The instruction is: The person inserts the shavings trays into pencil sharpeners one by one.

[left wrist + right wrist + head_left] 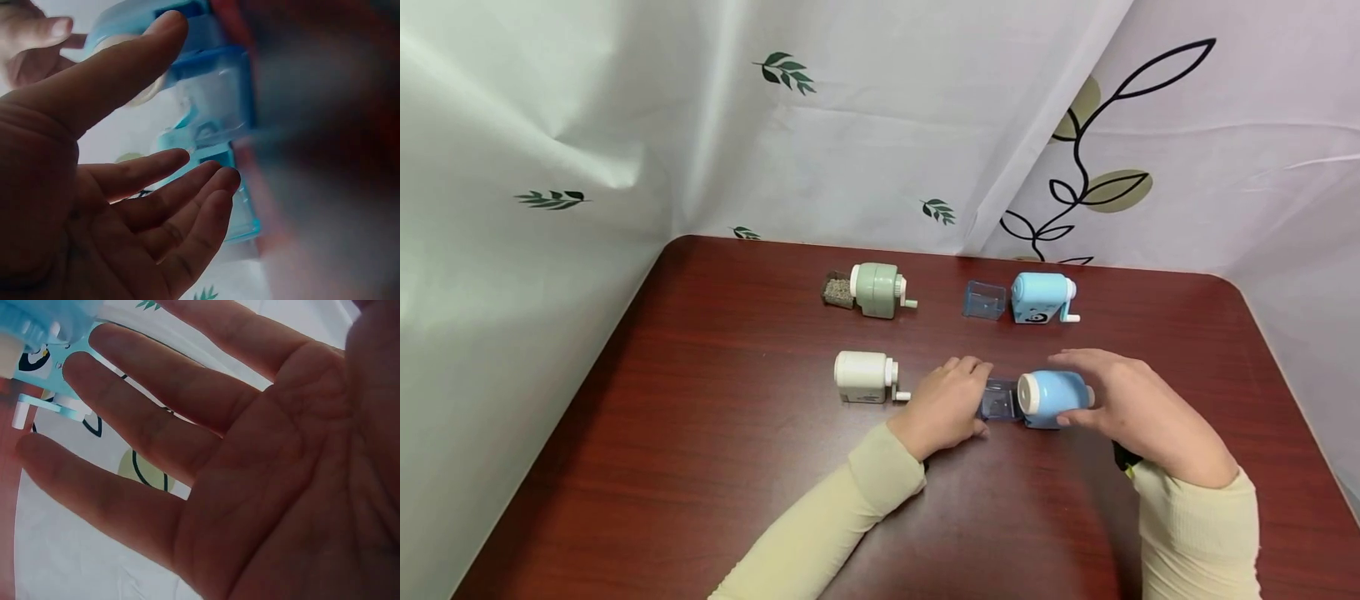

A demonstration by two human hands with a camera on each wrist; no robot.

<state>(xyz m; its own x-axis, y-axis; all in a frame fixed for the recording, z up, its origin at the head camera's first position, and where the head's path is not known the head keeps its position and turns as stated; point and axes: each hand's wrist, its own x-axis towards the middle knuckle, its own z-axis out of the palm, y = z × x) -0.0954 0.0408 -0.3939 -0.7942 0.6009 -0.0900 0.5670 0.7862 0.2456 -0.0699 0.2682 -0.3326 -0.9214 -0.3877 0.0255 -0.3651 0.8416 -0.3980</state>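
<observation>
A blue pencil sharpener [1054,396] with a white front ring stands right of the middle of the table, its clear blue drawer [1000,400] in front of its left side. My left hand [949,400] is at the drawer's left end. Thumb and fingers are spread apart in the left wrist view, and I cannot tell whether they touch the drawer. My right hand [1120,404] is at the sharpener's right side, thumb near and fingers far. In the right wrist view its fingers look nearly straight, with the sharpener [53,322] beyond their tips.
Behind stand a light-blue panda sharpener [1039,297] with a clear drawer [985,300] beside it, and a green sharpener [877,290] with a drawer of shavings [838,289]. A white sharpener [861,375] stands left of my left hand. A white patterned curtain [850,150] hangs behind the table.
</observation>
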